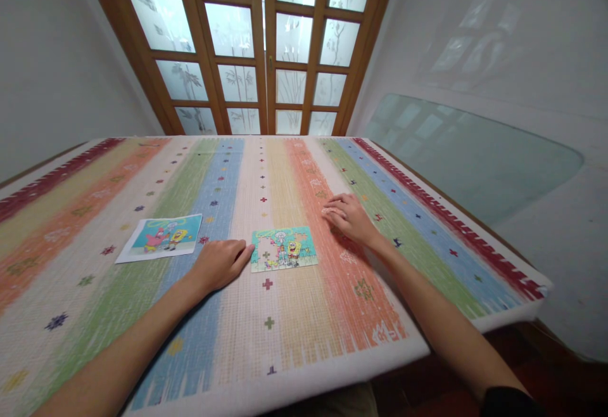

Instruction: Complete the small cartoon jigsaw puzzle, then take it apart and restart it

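A partly assembled jigsaw puzzle (pixel 289 258) with cartoon figures lies flat on the striped cloth in front of me. It has gaps at its left and upper right, where the cloth or a backing shows through. My left hand (pixel 222 265) rests on the cloth at its left side, fingers loosely bent and the thumb stretched out to the puzzle's edge. Right of the puzzle, my right hand (pixel 349 215) is low over the orange stripe with thumb and fingers drawn together. Something small and pale may be at its fingertips; I cannot make it out.
A printed picture sheet (pixel 166 237) with the same cartoon figures lies to the left. The striped tablecloth (pixel 304 315) covers the table to its front edge. Beyond stand wood-framed glass doors (pixel 266 56); a glass panel (pixel 475 151) is at the right wall.
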Action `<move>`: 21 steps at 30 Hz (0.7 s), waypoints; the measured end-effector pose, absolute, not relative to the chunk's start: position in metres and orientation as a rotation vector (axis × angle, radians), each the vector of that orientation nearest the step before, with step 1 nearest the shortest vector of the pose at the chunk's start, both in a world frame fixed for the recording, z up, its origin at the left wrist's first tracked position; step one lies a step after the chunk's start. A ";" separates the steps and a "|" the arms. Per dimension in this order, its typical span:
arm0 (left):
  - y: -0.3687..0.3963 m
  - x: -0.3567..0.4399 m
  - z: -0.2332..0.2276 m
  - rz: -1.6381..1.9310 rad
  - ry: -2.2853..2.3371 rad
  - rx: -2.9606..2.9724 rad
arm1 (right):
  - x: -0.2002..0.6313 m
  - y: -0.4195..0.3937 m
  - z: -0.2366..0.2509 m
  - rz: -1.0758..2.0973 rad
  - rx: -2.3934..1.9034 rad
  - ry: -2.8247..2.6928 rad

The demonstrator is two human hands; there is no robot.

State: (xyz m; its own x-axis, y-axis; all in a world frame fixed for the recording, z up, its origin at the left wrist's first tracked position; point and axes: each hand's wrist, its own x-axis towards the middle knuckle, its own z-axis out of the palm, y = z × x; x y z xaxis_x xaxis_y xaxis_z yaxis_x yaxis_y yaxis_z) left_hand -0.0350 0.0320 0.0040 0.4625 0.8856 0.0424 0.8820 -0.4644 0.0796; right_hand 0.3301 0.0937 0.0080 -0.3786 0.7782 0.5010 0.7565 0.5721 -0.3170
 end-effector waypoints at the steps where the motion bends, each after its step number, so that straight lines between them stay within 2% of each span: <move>1: 0.032 -0.035 0.004 0.120 1.599 2.650 | 0.343 0.099 0.007 -0.001 -1.305 -2.171; 4: 0.032 -0.035 0.004 0.122 1.606 2.661 | 0.375 0.110 0.004 -0.095 -1.517 -2.146; 8: 0.031 -0.035 0.004 0.141 1.598 2.658 | 0.396 0.113 0.001 -0.060 -1.608 -2.231; 13: 0.032 -0.035 0.003 0.163 1.593 2.634 | 0.397 0.113 0.005 0.062 -1.609 -2.255; 21: 0.032 -0.034 0.004 0.139 1.598 2.646 | 0.395 0.113 0.014 0.412 -1.618 -1.956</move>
State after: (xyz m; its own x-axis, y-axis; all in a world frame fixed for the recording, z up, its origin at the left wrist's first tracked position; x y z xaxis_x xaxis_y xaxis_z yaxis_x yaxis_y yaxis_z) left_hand -0.0342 0.0325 0.0039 0.4627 0.8849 0.0527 0.8807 -0.4657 0.0868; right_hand 0.3953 0.1127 0.0135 -0.1131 0.9678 0.2247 0.7952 0.2237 -0.5635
